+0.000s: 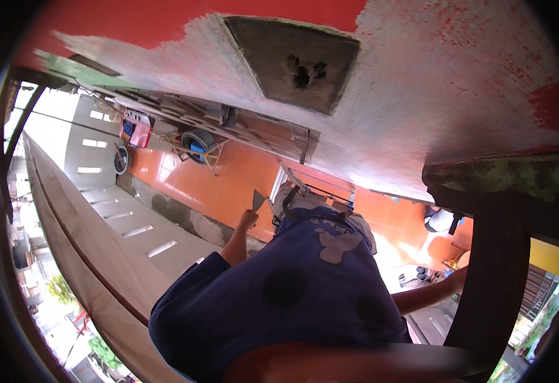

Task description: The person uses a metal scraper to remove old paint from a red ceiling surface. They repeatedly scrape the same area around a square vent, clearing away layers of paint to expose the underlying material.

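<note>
My left hand is raised in front of my blue shirt and is closed on the handle of a small putty knife, blade up. The blade is held in the air, apart from the wall. My right hand reaches out to the right, up against a dark upright post, which hides its fingers. Above both hands spreads a wall surface with red paint scraped back to rough white. A grey square patch with a dark hole is set into it.
Far below lies an orange tiled floor with a tyre, a pink-and-blue item and a metal frame. A long wooden ledge runs along the left. Shoes and small items lie at right.
</note>
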A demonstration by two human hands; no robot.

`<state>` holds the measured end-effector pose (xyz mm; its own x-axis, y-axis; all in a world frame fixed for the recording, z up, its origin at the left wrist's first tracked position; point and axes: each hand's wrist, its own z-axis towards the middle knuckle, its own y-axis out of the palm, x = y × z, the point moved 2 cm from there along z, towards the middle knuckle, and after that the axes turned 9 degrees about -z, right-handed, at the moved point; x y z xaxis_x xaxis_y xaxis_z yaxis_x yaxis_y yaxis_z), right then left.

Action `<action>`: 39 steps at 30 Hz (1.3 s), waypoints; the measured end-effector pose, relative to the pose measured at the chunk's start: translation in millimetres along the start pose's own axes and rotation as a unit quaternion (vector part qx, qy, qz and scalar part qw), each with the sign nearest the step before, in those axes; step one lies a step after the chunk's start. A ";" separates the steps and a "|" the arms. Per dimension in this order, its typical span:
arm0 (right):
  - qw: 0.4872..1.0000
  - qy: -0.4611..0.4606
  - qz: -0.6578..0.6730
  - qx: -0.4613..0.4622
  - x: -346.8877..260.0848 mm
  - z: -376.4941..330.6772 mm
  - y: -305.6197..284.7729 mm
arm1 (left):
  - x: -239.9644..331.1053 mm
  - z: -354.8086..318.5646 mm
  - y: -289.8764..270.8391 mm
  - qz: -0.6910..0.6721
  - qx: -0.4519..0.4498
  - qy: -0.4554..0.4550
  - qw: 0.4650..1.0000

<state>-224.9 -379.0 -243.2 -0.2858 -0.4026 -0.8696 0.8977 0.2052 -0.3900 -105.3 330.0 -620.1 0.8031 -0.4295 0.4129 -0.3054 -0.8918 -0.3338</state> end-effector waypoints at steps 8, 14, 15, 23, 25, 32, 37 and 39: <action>0.988 -0.070 -0.055 0.128 -36.4 39.5 -0.7 | 153.7 -0.8 81.1 0.009 -0.072 0.229 0.971; 0.983 -0.082 -0.072 0.150 -40.4 44.4 -2.6 | 132.8 11.3 98.1 0.144 -0.073 0.236 0.958; 0.982 -0.082 -0.073 0.153 -41.8 44.0 -2.9 | 123.9 16.0 96.5 0.120 -0.079 0.191 0.971; 0.975 -0.083 -0.033 0.201 -53.0 27.1 21.3 | 122.2 6.9 78.8 0.246 -0.069 0.227 0.940; 0.973 -0.080 -0.021 0.217 -54.5 27.9 25.8 | 141.6 -16.4 75.1 0.229 -0.083 0.289 0.926; 0.957 -0.096 0.011 0.274 -70.4 -1.3 27.5 | 243.0 -151.3 51.6 0.163 -0.106 0.525 0.828; 0.952 -0.217 0.060 0.210 -108.9 -125.5 61.2 | 325.0 -258.7 53.1 0.045 -0.068 0.605 0.792; 0.957 -0.255 0.139 0.021 -130.8 -170.4 83.2 | 357.0 -293.8 60.1 -0.014 -0.113 0.621 0.775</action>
<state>-170.0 -157.3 -213.4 0.1583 -0.7224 -0.6731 0.9306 0.3371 -0.1429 12.7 81.4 -243.7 -0.2584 -0.0901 0.9618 -0.4914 -0.8449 -0.2112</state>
